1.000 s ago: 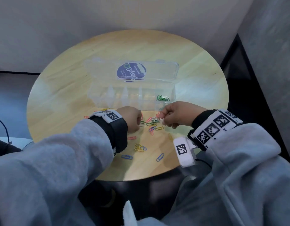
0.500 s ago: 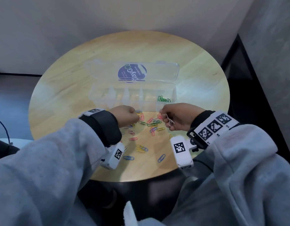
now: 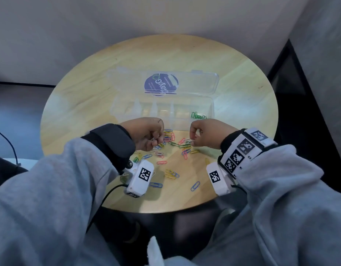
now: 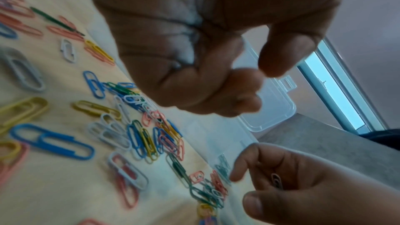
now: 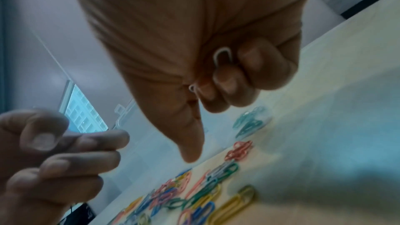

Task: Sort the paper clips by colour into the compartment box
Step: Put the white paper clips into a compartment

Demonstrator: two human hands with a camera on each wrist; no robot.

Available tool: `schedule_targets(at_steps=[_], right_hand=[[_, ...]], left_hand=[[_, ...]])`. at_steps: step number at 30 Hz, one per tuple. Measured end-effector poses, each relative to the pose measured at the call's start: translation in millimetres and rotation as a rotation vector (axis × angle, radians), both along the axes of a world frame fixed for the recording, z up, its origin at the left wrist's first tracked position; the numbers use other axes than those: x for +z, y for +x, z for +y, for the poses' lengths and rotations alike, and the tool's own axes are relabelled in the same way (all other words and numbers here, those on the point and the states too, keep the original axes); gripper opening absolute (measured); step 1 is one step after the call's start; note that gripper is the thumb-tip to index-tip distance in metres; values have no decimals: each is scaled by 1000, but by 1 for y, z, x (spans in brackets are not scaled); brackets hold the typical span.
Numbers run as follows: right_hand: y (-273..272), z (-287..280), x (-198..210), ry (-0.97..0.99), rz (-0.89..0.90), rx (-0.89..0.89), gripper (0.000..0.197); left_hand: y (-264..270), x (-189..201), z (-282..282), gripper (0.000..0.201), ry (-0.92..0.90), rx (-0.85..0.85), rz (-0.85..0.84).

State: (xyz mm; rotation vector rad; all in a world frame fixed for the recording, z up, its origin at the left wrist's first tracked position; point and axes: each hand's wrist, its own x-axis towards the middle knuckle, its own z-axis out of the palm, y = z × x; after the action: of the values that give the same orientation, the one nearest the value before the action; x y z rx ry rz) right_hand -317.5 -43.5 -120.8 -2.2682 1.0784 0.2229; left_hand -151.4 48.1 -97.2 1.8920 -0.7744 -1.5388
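Right hand (image 5: 194,57) fingers curled round white clips (image 5: 223,56), gathering one colour before a trip. Left hand (image 3: 146,134) fingers pinched together, load unclear. Open compartment box (image 3: 162,120) mid-worktop, green clips (image 3: 198,115) at right end; loose clips (image 3: 171,144) nearer front edge.

An indoor room, perhaps an office or home corner: a small round wooden table (image 3: 242,77) stands against plain pale walls (image 3: 127,20), with a window (image 4: 337,91) nearby.
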Motion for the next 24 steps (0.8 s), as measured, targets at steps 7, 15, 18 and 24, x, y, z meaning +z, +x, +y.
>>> schedule_targets(at_steps=[7, 15, 18, 24], right_hand=[[13, 4, -9, -85, 187, 86, 37], [10, 5, -9, -80, 167, 60, 12], [9, 5, -8, -68, 186, 66, 11], [8, 2, -6, -47, 198, 78, 11]], left_hand=[[0, -11, -5, 14, 12, -452, -725], [-6, -27, -7, 19, 52, -671, -969], [-8, -28, -9, 13, 61, -697, -989], [-3, -30, -9, 14, 97, -685, -965]])
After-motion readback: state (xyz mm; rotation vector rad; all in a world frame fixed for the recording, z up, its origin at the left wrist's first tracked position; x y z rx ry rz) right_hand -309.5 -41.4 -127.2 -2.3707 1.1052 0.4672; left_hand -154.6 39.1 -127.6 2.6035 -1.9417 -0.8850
